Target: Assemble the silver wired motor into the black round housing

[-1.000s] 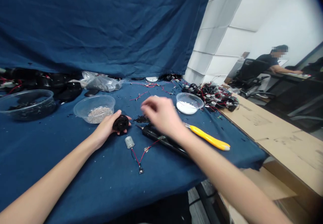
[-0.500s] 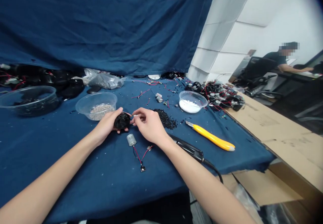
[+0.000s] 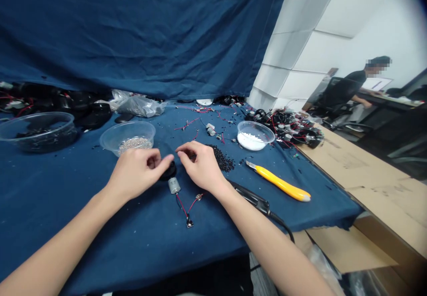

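Observation:
My left hand (image 3: 138,171) is above the cloth, fingers curled and thumb pointing right. Whatever its fingertips may hold is hidden. Close by on the right, my right hand (image 3: 202,165) has thumb and forefinger brought together, and anything between them is too small to make out. A black round part (image 3: 171,171) lies on the cloth, partly covered by my left thumb. Just in front of it is a small silver motor (image 3: 174,185), wired in red and black to a small black component (image 3: 189,222). A small round piece (image 3: 199,197) sits on the red wire.
Clear bowls hold silvery bits (image 3: 135,143), white pieces (image 3: 251,142) and dark parts (image 3: 40,131). Black pellets (image 3: 224,159), a yellow-handled knife (image 3: 280,182) and a black corded tool (image 3: 250,197) lie rightward. Wired parts (image 3: 288,125) are heaped behind. A person (image 3: 350,87) sits far right.
My left hand has let go of the black round part, which now lies on the cloth behind the motor. That hand has turned over it, while my right hand stays nearly in place.

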Motion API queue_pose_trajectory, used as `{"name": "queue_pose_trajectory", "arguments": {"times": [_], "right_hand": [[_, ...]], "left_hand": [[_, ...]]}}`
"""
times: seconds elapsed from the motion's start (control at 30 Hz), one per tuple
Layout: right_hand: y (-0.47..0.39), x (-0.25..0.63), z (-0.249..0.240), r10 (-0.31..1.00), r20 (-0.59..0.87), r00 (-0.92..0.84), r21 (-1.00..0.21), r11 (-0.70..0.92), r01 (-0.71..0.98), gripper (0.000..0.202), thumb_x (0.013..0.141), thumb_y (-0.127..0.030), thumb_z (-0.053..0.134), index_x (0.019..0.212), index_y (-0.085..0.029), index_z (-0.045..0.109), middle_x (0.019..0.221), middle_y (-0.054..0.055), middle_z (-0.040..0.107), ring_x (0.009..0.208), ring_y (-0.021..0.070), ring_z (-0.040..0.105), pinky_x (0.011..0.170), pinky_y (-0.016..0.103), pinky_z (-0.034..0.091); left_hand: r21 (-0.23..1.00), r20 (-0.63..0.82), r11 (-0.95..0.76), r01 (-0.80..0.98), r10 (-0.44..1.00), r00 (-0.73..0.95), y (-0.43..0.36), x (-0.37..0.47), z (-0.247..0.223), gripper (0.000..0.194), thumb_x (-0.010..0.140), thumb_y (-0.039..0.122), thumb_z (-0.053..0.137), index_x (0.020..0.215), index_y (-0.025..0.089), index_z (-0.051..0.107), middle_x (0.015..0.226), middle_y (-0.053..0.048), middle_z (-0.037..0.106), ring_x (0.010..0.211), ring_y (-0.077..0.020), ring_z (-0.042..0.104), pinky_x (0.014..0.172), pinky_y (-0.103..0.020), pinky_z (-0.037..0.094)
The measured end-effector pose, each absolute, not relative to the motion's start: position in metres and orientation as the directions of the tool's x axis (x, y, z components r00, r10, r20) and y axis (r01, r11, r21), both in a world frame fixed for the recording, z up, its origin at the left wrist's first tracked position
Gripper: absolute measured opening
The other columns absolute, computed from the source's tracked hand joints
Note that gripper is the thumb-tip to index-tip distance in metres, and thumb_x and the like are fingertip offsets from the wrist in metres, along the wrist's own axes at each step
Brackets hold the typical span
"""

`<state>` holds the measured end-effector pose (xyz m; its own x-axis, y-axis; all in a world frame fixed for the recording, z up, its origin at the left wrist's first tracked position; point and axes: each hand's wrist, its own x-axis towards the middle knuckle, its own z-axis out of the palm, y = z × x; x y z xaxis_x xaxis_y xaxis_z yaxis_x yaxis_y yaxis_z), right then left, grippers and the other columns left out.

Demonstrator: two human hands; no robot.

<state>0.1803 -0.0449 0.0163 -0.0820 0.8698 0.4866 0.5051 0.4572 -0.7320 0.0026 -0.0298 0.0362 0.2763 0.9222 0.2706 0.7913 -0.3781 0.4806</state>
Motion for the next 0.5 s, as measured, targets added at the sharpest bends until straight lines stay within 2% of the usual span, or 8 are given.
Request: {"name": "queue_pose_trajectory", "arguments": {"times": [0.07, 0.13, 0.27, 0.37, 0.5], "right_hand": [[-0.045, 0.181, 0.018, 0.871, 0.489, -0.057, -0.758, 0.456, 0.467, 0.016, 0.088, -0.018, 0.057, 0.092, -0.017, 0.072, 0.086, 0.001, 0.069, 0.075, 0.0089, 0.062, 0.070, 0.020, 0.048], [-0.045, 0.181, 0.020, 0.878, 0.477, -0.034, -0.791, 0.446, 0.420, 0.016, 0.087, -0.017, 0.057, 0.092, -0.017, 0.072, 0.086, 0.001, 0.070, 0.074, 0.0087, 0.064, 0.068, 0.019, 0.049], [-0.043, 0.188, 0.023, 0.908, 0.420, 0.001, -0.865, 0.399, 0.303, 0.013, 0.084, -0.019, 0.058, 0.091, -0.016, 0.069, 0.080, 0.000, 0.070, 0.070, 0.0094, 0.066, 0.066, 0.020, 0.052], [-0.040, 0.198, 0.029, 0.936, 0.351, -0.010, -0.921, 0.348, 0.173, 0.015, 0.083, -0.022, 0.062, 0.095, -0.015, 0.065, 0.079, 0.001, 0.070, 0.070, 0.0102, 0.069, 0.064, 0.020, 0.054], [-0.041, 0.211, 0.040, 0.957, 0.277, -0.087, -0.960, 0.280, 0.017, 0.025, 0.080, -0.034, 0.070, 0.091, -0.013, 0.064, 0.081, 0.005, 0.072, 0.071, 0.0111, 0.071, 0.064, 0.018, 0.056]], "left_hand": [[0.439, 0.150, -0.379, 0.815, 0.925, 0.349, -0.036, 0.007, 0.032, 0.049, 0.070, 0.059, 0.065, 0.042, 0.022, 0.049, 0.045, -0.003, 0.051, 0.046, -0.0201, 0.046, 0.053, -0.031, 0.024], [0.417, 0.062, -0.368, 0.831, 0.924, 0.377, -0.040, 0.012, 0.025, 0.047, 0.065, 0.059, 0.069, 0.041, 0.023, 0.051, 0.044, -0.004, 0.054, 0.044, -0.0207, 0.047, 0.051, -0.030, 0.021], [0.439, 0.037, -0.352, 0.827, 0.926, 0.375, -0.044, 0.021, 0.017, 0.044, 0.066, 0.058, 0.069, 0.047, 0.023, 0.052, 0.050, -0.005, 0.057, 0.048, -0.0220, 0.050, 0.052, -0.029, 0.021], [0.526, 0.066, -0.364, 0.769, 0.919, 0.389, -0.045, 0.022, 0.020, 0.036, 0.067, 0.049, 0.069, 0.050, 0.022, 0.052, 0.051, -0.003, 0.056, 0.049, -0.0202, 0.049, 0.052, -0.029, 0.024], [0.746, 0.119, -0.353, 0.564, 0.905, 0.409, -0.041, 0.018, 0.030, 0.033, 0.076, 0.053, 0.060, 0.073, 0.020, 0.064, 0.067, -0.004, 0.068, 0.063, -0.0221, 0.062, 0.059, -0.030, 0.044]]}}
